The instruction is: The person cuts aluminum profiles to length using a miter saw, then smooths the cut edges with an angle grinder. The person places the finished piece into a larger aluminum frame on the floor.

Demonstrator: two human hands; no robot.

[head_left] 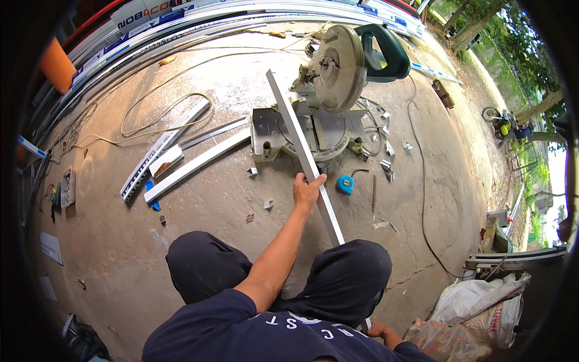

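A long white metal profile (294, 130) slants from above the miter saw's base down toward my right knee. My left hand (307, 192) is closed around its middle. Beyond my right knee, which covers part of the bar, a short pale metal end (366, 324) shows beside my right hand (383, 331). That hand's fingers are bent against it; it lines up with the same profile. Ahead stands the miter saw (339, 69), its round guard and dark green handle raised over the grey base (271, 130). The profile's far part lies across the left side of that base.
A teal tape measure (345, 184) lies right of my left hand. Small metal offcuts (389, 148) are scattered right of the saw. Cut profiles (199, 166) rest at its left. A yellowish hose (126, 130) loops behind them. White sacks (476, 298) sit at near right.
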